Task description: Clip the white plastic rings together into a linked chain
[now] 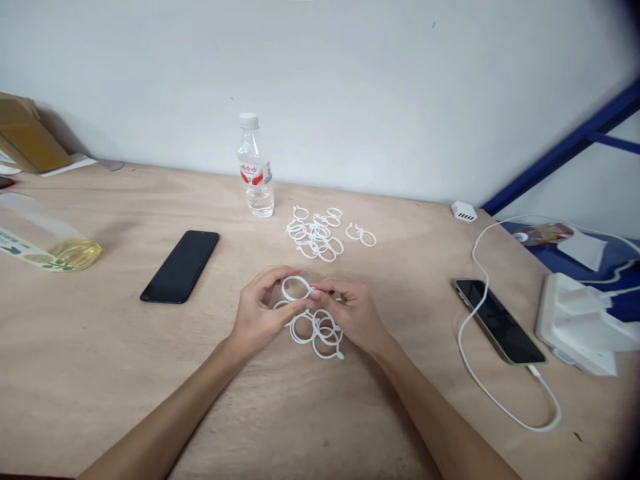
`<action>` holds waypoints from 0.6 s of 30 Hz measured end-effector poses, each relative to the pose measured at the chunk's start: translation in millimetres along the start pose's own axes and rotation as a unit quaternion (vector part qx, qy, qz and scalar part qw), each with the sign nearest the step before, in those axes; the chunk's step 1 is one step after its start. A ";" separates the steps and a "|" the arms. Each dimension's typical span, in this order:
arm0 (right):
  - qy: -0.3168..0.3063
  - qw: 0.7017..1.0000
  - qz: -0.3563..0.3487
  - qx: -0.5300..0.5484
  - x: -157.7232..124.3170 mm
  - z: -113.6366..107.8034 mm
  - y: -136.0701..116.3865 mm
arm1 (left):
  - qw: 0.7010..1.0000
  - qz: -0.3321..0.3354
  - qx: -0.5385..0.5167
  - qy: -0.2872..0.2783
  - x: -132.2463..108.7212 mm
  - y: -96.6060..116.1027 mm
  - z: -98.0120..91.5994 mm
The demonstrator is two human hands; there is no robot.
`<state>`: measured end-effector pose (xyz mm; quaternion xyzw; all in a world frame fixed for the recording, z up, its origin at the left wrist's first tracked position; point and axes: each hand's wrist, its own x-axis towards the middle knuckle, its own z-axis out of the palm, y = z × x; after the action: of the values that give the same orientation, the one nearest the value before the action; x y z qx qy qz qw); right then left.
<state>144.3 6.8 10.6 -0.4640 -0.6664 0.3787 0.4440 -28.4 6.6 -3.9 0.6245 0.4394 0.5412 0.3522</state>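
Note:
My left hand (267, 307) and my right hand (350, 310) meet over the table, both pinching one thin white plastic ring (283, 288). The left thumb and fingers grip the ring's side and lower edge. On its right side, my right thumb and forefinger close around the small joint, which the fingertips partly hide. Beneath the hands lies a loose group of similar white rings (327, 356), some overlapping and some with small tabs. A second pile of white rings (320, 233) rests farther back, with a few lying slightly apart to its right.
A water bottle (256, 170) stands behind the far pile. One black phone (180, 267) lies left; another phone (500, 320), with a white cable, lies right beside a power strip (575, 320). At far left are a clear bottle with yellow liquid (75, 255) and a cardboard box (33, 137).

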 end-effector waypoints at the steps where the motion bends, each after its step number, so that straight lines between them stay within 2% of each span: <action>1: 0.002 1.000 -0.004 -0.002 -0.3 0.2 0.1 | 1.000 -0.008 -0.008 -0.001 0.0 0.2 0.6; 8: -0.006 0.999 -0.025 -0.032 0.2 1.2 3.9 | 0.999 -0.032 -0.017 -0.014 -0.8 -2.3 1.8; 14: -0.039 0.998 0.022 -0.036 10.2 -5.4 2.9 | 0.999 -0.007 0.046 -0.007 1.6 -3.2 0.7; 16: -0.008 0.996 0.029 -0.081 18.6 -10.8 9.5 | 0.995 0.007 0.097 -0.008 3.5 -2.9 0.4; 18: 0.040 0.985 0.005 -0.166 28.5 -15.8 21.1 | 0.990 0.017 0.137 -0.016 4.7 -3.5 0.5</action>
<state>160.1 41.4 3.2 -0.5495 -0.6990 0.2464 0.3857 -28.4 12.2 -5.5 0.6832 0.4927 0.4716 0.2609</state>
